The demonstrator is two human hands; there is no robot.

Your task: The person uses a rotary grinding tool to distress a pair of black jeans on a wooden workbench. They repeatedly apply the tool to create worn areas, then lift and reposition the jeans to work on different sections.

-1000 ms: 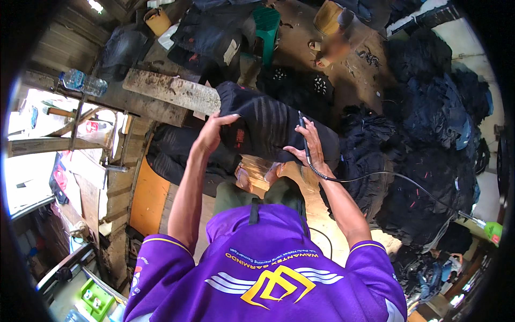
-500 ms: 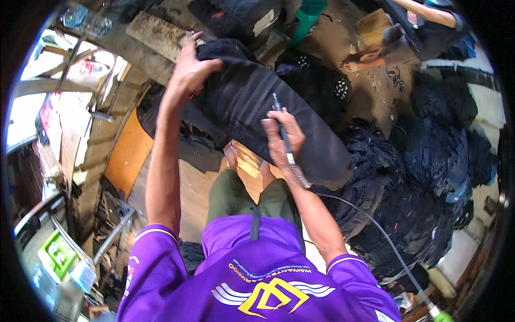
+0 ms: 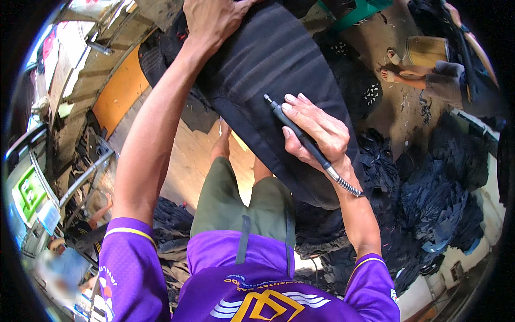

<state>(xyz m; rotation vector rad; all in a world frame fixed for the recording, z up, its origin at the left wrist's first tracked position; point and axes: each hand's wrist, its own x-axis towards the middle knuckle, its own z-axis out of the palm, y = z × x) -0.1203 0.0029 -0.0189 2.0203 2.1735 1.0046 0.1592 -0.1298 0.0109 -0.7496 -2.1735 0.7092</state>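
Seen from above, a person in a purple shirt [image 3: 177, 300] and olive shorts [image 3: 214, 198] works with both hands set well apart. The right hand [image 3: 322, 126] is closed around a slim, dark, pen-shaped tool [image 3: 304, 138], its small metal tip pointing up and away toward the left hand; whether the tip touches the cloth cannot be told. A metal spring [image 3: 348, 187] trails from the tool's rear end over the right wrist. Beneath the tool and between the hands lies a black garment [image 3: 268, 70] with faint pale streaks. The left hand [image 3: 214, 19] is at its far end, thumb spread, fingers partly cut off, so its grip cannot be told. Right of the right hand are heaped dark cloths [image 3: 434, 198]; beyond it, a co-worker's sandalled foot [image 3: 387, 75] near a wooden box [image 3: 427, 50]. Left of the left forearm stands an orange panel [image 3: 120, 99].
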